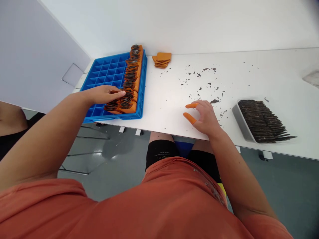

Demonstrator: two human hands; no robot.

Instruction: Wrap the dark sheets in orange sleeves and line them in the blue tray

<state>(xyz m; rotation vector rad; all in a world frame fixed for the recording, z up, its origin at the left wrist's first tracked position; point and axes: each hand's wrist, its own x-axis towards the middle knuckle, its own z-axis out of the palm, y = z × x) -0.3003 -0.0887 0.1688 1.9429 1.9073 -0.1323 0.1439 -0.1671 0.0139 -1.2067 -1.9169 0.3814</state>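
Note:
My left hand [104, 94] reaches over the blue divided tray [141, 109], its thumb stretched across the tops of small orange pouches [136, 84]. Its fingers close around an orange pouch with dark contents, though the fingertips are partly hidden. Filled pouches stand packed along the tray's right side, with some in the near end of the adjoining row. My right hand [206, 116] hovers low over the white table, empty, with thumb and forefinger apart. Orange finger cots [189, 118] cover those two fingertips. Dark flakes [214, 101] lie just beyond it.
A clear plastic box [243, 124] of stacked thin dark brown pieces [261, 121] stands at the right near the table edge. Flat orange pouches [163, 59] lie piled by the wall. Dark crumbs are scattered over the table [161, 113]. Another person's arm [11, 118] shows at far left.

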